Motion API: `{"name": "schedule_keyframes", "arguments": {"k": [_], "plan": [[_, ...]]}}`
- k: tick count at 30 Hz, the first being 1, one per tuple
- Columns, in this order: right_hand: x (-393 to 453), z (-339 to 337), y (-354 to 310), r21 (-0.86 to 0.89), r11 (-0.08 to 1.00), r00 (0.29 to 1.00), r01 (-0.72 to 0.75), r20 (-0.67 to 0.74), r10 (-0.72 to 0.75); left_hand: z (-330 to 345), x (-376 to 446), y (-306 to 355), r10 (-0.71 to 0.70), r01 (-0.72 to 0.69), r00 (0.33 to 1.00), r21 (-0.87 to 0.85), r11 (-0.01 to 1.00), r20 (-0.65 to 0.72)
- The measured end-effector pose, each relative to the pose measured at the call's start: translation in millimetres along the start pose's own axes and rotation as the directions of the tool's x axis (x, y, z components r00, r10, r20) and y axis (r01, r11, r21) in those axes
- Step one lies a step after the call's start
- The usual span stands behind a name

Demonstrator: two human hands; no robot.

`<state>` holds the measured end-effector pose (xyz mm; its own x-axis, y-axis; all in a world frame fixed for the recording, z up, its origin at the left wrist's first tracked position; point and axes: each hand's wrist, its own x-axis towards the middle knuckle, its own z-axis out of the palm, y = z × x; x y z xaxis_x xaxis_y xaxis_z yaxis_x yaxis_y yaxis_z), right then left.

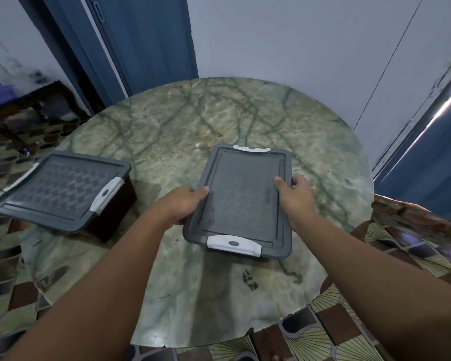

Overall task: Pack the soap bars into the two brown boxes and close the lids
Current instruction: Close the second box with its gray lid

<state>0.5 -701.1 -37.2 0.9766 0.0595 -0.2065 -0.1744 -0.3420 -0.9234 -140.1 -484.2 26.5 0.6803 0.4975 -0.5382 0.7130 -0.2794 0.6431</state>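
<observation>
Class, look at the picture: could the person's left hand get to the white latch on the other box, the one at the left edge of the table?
Probably yes. The left hand now grips the near box, but bare table lies between it and the white latch on the left box, with nothing in between.

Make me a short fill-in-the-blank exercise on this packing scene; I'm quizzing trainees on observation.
1. Both hands, the left hand and the right hand, hold the box in the ____ of the table.
2. Each grey lid carries ____ clips.
3. The other box sits near the table's ____ edge.
4. The number of soap bars in view is ____.

Missing words: middle; white; left; zero
</observation>
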Motion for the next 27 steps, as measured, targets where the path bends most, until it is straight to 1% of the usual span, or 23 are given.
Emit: {"name": "schedule_keyframes", "arguments": {"k": [1,2,3,5,6,8,10,14,20,25,27], "plan": [[2.9,-1.0,-2.0,-0.018,1.000,1.000,0.016,0.001,-0.016,3.2,5.9,-1.1,0.030,-0.029,1.000,-0.076,0.997,0.006],[6.2,-1.9,-5.2,-0.030,0.999,1.000,0.026,0.009,-0.026,9.4,9.3,-0.6,0.065,-0.066,0.998,-0.106,0.992,-0.010],[8.8,-2.5,-8.7,-0.042,0.999,0.999,0.032,0.023,-0.031,17.7,12.4,-0.5,0.098,-0.103,0.994,-0.094,0.990,-0.053],[12.2,-3.4,-12.4,-0.067,0.996,0.998,0.050,0.052,-0.047,35.9,17.1,-4.3,0.148,-0.158,0.968,-0.035,0.987,-0.201],[13.4,-3.8,-13.1,-0.100,0.993,0.996,0.057,0.072,-0.050,43.0,17.8,-6.1,0.156,-0.169,0.950,-0.025,0.985,-0.271],[12.5,-4.9,-15.4,-0.170,0.984,0.992,0.062,0.116,-0.042,49.2,20.9,-8.2,0.155,-0.173,0.925,-0.021,0.985,-0.346],[13.8,-6.1,-16.1,-0.196,0.978,0.990,0.068,0.136,-0.041,49.8,26.9,-7.6,0.150,-0.165,0.922,-0.011,0.986,-0.357],[20.2,-3.2,-18.0,-0.247,0.966,0.989,0.082,0.136,-0.049,51.5,34.1,-5.6,0.135,-0.151,0.932,-0.021,0.988,-0.335],[44.5,7.3,-35.7,-0.329,0.938,0.991,0.109,0.112,-0.076,43.5,54.5,12.3,0.133,-0.158,0.925,-0.041,0.987,-0.356],[75.6,23.8,-41.5,-0.323,0.938,0.990,0.123,0.103,-0.095,36.2,81.1,24.0,0.113,-0.141,0.925,-0.052,0.989,-0.362],[90.1,27.7,-46.5,-0.345,0.930,0.990,0.128,0.103,-0.098,35.0,92.5,33.1,0.115,-0.141,0.919,-0.041,0.989,-0.378]]}}
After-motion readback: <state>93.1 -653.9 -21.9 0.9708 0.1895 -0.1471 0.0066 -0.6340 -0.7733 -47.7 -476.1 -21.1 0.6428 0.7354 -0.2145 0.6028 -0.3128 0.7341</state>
